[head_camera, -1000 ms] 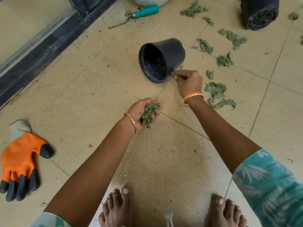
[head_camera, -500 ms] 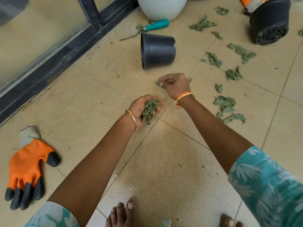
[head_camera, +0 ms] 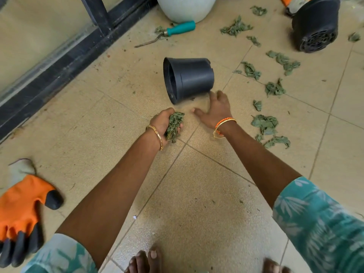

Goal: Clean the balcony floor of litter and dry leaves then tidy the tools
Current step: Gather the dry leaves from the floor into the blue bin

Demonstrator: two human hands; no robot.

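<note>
Green dry leaves [head_camera: 174,125] fill the left hand [head_camera: 164,123], its fingers curled round the bunch. Beside it the right hand [head_camera: 215,110] reaches, fingers spread and holding nothing, just beside a tipped black pot [head_camera: 189,78]; more leaves [head_camera: 265,124] litter the tiled floor [head_camera: 197,203] to its right.

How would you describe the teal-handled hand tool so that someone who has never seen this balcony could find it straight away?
Start at the dark door frame along the far left edge of the tiled floor, then follow it up to the pale round planter. The hand tool lies on the floor just in front of that planter. It is the only item with a bright teal handle and a thin metal end.
</note>
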